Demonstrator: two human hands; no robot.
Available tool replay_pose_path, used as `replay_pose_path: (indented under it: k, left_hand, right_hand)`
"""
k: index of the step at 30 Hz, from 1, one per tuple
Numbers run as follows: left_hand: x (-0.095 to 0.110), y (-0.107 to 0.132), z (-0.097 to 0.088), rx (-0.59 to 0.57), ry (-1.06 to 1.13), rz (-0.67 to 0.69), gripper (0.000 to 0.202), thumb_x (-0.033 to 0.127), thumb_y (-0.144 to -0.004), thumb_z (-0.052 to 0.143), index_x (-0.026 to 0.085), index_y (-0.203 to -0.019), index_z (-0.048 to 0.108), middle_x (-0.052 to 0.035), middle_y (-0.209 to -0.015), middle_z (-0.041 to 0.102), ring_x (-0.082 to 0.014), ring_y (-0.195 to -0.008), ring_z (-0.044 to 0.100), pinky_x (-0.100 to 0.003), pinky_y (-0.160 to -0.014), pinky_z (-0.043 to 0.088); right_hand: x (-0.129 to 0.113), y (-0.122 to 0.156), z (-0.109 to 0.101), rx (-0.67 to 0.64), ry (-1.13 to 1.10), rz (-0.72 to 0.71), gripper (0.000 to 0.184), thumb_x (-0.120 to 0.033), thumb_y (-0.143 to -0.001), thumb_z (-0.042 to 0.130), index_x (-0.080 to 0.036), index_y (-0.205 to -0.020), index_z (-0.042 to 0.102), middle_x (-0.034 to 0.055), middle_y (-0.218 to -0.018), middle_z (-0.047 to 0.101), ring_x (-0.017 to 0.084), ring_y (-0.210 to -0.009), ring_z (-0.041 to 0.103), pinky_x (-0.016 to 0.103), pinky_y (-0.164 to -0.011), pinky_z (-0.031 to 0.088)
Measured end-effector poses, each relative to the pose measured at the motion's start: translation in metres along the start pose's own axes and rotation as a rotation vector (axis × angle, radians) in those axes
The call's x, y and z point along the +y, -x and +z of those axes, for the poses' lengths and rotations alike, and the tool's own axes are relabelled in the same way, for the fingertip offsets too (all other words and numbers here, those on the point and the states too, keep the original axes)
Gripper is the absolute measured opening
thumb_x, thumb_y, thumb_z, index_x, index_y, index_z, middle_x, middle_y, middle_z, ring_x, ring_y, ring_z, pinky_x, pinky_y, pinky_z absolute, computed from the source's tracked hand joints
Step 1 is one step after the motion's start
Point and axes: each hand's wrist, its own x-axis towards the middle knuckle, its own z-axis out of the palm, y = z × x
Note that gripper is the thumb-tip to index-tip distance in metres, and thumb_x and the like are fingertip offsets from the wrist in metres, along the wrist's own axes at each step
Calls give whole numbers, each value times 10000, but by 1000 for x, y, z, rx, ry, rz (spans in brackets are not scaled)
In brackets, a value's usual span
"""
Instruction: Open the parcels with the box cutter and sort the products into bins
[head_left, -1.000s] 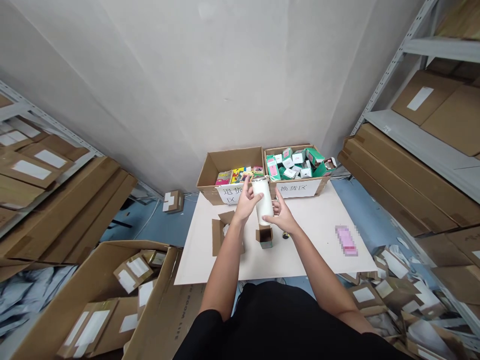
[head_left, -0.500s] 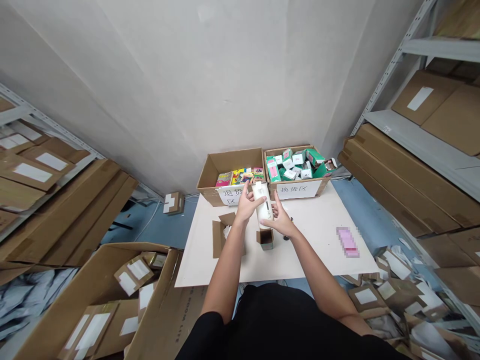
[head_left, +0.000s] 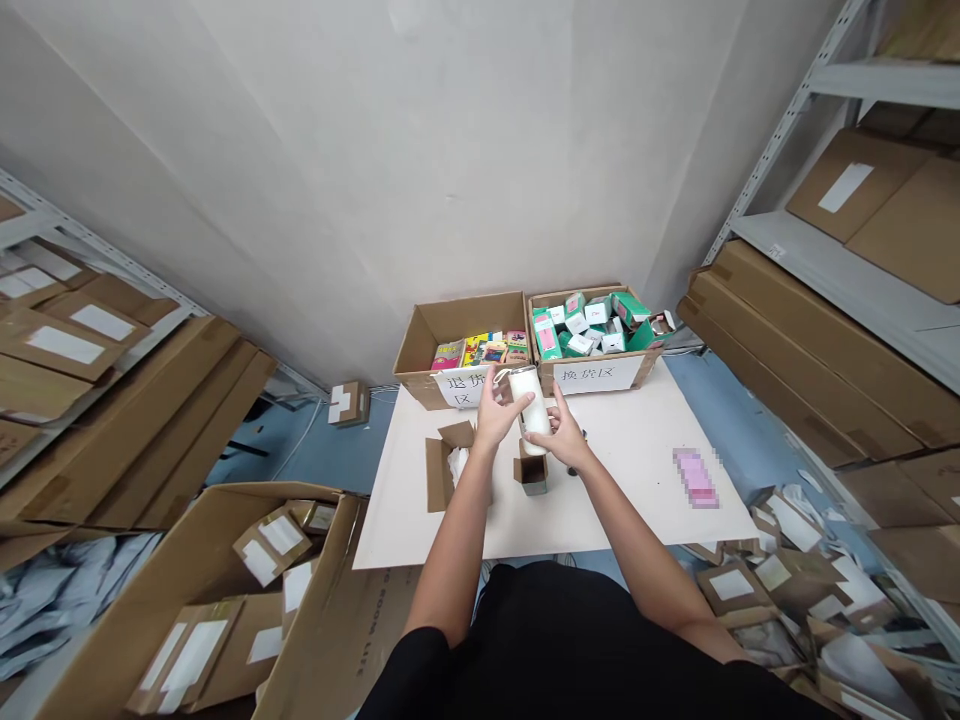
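Note:
Between my two hands a white bottle [head_left: 531, 408] with a strap loop at its top is held slightly tilted above the table [head_left: 630, 470]. My left hand [head_left: 498, 410] grips its upper left side, thumb across the front. At its lower right, my right hand [head_left: 561, 432] closes on the bottle with thumb and fingers. Just below the bottle stands a small open box [head_left: 534, 478], green outside and brown within. Left of it, partly behind my left forearm, sits an open cardboard carton [head_left: 438, 475] with white packing inside. A small dark object by my right wrist is mostly hidden.
At the table's back stand a labelled carton [head_left: 427, 385] of colourful booklets and another labelled carton [head_left: 645, 372] of green-and-white boxes. A pink pixelated patch [head_left: 696, 478] lies to the right. A large parcel carton [head_left: 225, 492] stands at left; parcels [head_left: 802, 580] pile at right. Shelves flank both sides.
The bottle has turned in my hands: its dark printed mark has moved out of front view and the strap loop now points left. Both hands still hold it in nearly the same place.

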Motion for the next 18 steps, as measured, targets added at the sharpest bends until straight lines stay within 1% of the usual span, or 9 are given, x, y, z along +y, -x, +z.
replay_pose_path:
  k: [2, 3, 4, 6, 9, 11, 14, 16, 18]
  left_hand:
    - [0, 3, 0, 139, -186, 50, 887, 488, -812, 871, 299, -1588, 485, -121, -1478, 627, -268, -1279, 647, -394, -1050, 537]
    - [0, 5, 1, 169, -275, 67, 784, 519, -836, 840, 280, -1530, 562, -118, -1427, 665, -270, -1253, 659, -396, -1047, 534]
    - [0, 7, 2, 173, -361, 76, 712, 546, -846, 821, 264, -1470, 625, -118, -1383, 694, -278, -1240, 666, -401, -1049, 530]
    - [-3, 12, 8, 140, -524, 74, 683, 578, -820, 833, 234, -1393, 688, -134, -1348, 721, -313, -1260, 661, -415, -1068, 515]
    - [-11, 19, 20, 134, -695, 58, 751, 570, -794, 858, 197, -1418, 667, -178, -1387, 704, -360, -1326, 630, -432, -1103, 486]
    - [-19, 21, 24, 148, -725, 25, 749, 530, -814, 849, 196, -1450, 639, -178, -1371, 714, -360, -1315, 644, -429, -1094, 490]
    - [-39, 21, 17, 128, -658, -82, 794, 436, -776, 887, 200, -1482, 608, -145, -1240, 772, -331, -1181, 716, -414, -1036, 525]
    - [-56, 20, 7, 93, -550, -141, 821, 370, -730, 916, 195, -1472, 610, -125, -1192, 783, -292, -1092, 738, -395, -996, 547]
    - [-76, 23, -2, 60, -427, -161, 793, 328, -708, 919, 189, -1434, 633, -110, -1184, 776, -253, -1045, 736, -377, -979, 558]
  right_hand:
    - [8, 1, 2, 58, 120, 0, 1310, -321, -713, 870, -369, -1720, 32, 41, -1203, 678, 231, -959, 723, 404, -903, 594]
    - [11, 3, 4, 87, 188, -2, 1303, -312, -710, 872, -377, -1719, 50, 37, -1211, 677, 234, -958, 720, 409, -913, 591]
    - [15, 4, 7, 117, 256, -5, 1290, -307, -710, 871, -387, -1717, 69, 36, -1224, 675, 242, -967, 717, 418, -924, 588]
    - [22, 8, 15, 171, 374, -21, 1239, -309, -722, 861, -397, -1712, 120, 47, -1263, 660, 271, -1025, 706, 436, -944, 582]
    - [38, 13, 27, 192, 475, -51, 1138, -324, -750, 828, -381, -1701, 205, 81, -1330, 619, 317, -1130, 678, 455, -957, 577]
    - [53, 16, 29, 153, 453, -55, 1103, -334, -753, 815, -366, -1693, 239, 88, -1341, 605, 313, -1142, 670, 450, -952, 579]
    - [86, 20, 22, 91, 267, -18, 1021, -349, -764, 774, -347, -1666, 294, 87, -1358, 598, 273, -1160, 660, 405, -913, 592]
    - [112, 23, 13, 121, 160, 47, 873, -354, -773, 726, -316, -1589, 416, 98, -1400, 587, 257, -1187, 650, 381, -899, 594]
    - [136, 27, 7, 184, 149, 155, 718, -362, -753, 716, -274, -1446, 551, 111, -1400, 602, 253, -1154, 663, 387, -905, 589]
